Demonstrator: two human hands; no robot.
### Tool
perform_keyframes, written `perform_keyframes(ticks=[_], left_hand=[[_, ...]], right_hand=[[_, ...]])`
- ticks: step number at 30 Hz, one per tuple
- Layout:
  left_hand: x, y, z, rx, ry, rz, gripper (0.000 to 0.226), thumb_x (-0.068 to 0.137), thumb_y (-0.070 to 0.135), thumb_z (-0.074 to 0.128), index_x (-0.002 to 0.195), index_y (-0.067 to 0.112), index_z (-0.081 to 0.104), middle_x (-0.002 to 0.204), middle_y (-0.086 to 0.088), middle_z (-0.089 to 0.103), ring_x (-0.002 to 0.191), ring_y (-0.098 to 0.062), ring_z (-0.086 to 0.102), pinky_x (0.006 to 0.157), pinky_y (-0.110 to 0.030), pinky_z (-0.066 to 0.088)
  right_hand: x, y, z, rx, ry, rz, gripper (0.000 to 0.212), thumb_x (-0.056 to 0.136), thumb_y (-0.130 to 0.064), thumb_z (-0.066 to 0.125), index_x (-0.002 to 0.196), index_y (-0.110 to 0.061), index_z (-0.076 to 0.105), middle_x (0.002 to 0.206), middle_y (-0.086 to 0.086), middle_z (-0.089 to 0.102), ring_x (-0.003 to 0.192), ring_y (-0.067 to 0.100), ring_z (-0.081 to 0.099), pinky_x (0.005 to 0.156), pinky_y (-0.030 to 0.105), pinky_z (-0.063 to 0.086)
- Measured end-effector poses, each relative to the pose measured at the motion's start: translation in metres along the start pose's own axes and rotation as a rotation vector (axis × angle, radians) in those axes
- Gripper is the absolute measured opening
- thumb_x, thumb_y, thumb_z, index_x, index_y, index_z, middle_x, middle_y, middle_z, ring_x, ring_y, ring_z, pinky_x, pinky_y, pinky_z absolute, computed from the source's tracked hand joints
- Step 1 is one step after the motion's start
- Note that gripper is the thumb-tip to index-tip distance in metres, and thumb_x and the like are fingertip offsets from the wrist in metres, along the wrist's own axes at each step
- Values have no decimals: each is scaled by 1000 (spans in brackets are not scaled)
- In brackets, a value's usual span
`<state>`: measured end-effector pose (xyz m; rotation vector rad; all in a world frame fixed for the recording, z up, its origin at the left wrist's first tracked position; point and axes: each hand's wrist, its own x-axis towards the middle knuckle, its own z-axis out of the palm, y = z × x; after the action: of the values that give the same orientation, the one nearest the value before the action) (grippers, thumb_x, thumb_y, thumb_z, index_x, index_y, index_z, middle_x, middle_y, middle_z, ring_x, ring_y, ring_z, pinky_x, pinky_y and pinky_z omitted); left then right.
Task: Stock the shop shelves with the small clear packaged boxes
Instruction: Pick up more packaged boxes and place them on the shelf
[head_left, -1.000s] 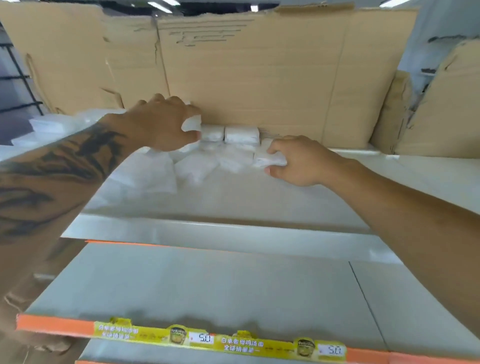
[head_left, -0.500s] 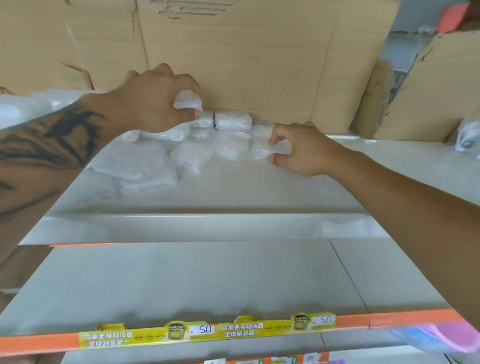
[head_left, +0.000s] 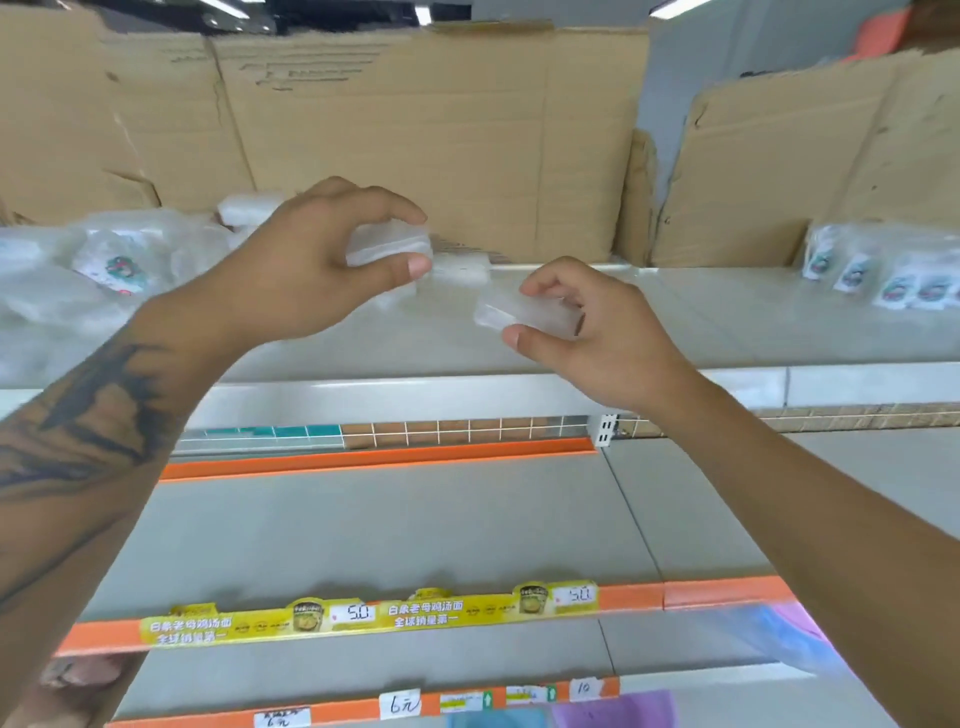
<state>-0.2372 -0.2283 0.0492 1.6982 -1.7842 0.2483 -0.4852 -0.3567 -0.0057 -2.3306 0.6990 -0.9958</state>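
Note:
My left hand (head_left: 317, 260) holds a small clear box (head_left: 388, 248) between curled fingers and thumb, lifted above the top shelf (head_left: 727, 322). My right hand (head_left: 597, 332) pinches a second clear box (head_left: 524, 314), lower and nearer to me, over the shelf's front part. Behind the hands one or two more clear boxes (head_left: 460, 269) rest on the shelf against the cardboard backing (head_left: 441, 140). A heap of clear plastic packs (head_left: 104, 270) lies at the shelf's left.
Small printed packets (head_left: 883, 275) lie at the top shelf's right end. Below is a bare grey shelf (head_left: 395, 525) with an orange edge and yellow price strip (head_left: 374, 616). A lower shelf edge carries handwritten price tags (head_left: 405, 704). Cardboard sheets (head_left: 810, 161) stand at back right.
Both hands have lifted off the shelf and drawn back toward me, each carrying a clear box. The camera has tilted, showing more of the lower shelves.

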Motion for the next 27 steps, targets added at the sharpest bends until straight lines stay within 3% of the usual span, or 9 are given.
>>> perform_keyframes(ticks=[3,6,9,11,14,17,22,27], left_hand=[[-17,61,30,-87,-20,14,42,91,58,63,129,40,62,125,9,61,116,-1,52,100,-6,34],[-30,123,69,-102,-60,52,41,93,57,56,131,40,60,127,18,62,119,-2,54,103,-18,39],[-41,182,107,-124,-106,76,42,94,63,51,131,44,55,123,11,66,116,-14,58,100,-33,45],[-46,218,133,-137,-134,118,45,93,64,49,133,45,54,121,10,65,113,-16,57,98,-28,44],[-51,264,171,-147,-170,174,50,91,66,50,136,46,52,124,28,58,116,-10,52,98,-11,34],[-53,301,207,-214,-172,187,52,87,68,55,135,49,50,127,42,49,116,-5,50,101,-10,33],[-39,351,259,-223,-152,201,50,87,65,60,134,47,54,130,37,54,117,5,43,101,-12,31],[0,389,312,-269,-153,167,55,85,62,66,136,48,52,127,33,56,115,-4,45,103,-32,40]], right_hand=[[-60,12,-48,-13,35,-44,33,84,-35,82,111,-28,65,108,-22,65,102,-7,56,81,7,36],[-115,34,-96,-5,84,-22,34,83,-35,83,111,-31,63,109,-24,65,101,1,59,83,13,41],[-169,54,-143,-39,102,16,36,82,-38,82,112,-33,63,111,-26,64,103,2,59,85,14,43],[-204,66,-171,-72,119,18,39,80,-41,79,114,-32,65,115,-23,64,107,3,60,88,13,42],[-248,84,-207,-87,151,19,41,79,-37,79,116,-27,67,116,-17,65,109,6,62,89,12,41],[-280,104,-235,-81,160,57,41,80,-33,79,118,-24,67,115,-15,64,110,8,62,90,11,40],[-307,142,-268,-110,188,115,43,81,-30,79,121,-28,65,117,-16,60,99,2,61,85,8,40],[-311,179,-301,-126,257,159,44,81,-18,82,121,-25,65,120,-12,61,108,3,61,85,10,44]])
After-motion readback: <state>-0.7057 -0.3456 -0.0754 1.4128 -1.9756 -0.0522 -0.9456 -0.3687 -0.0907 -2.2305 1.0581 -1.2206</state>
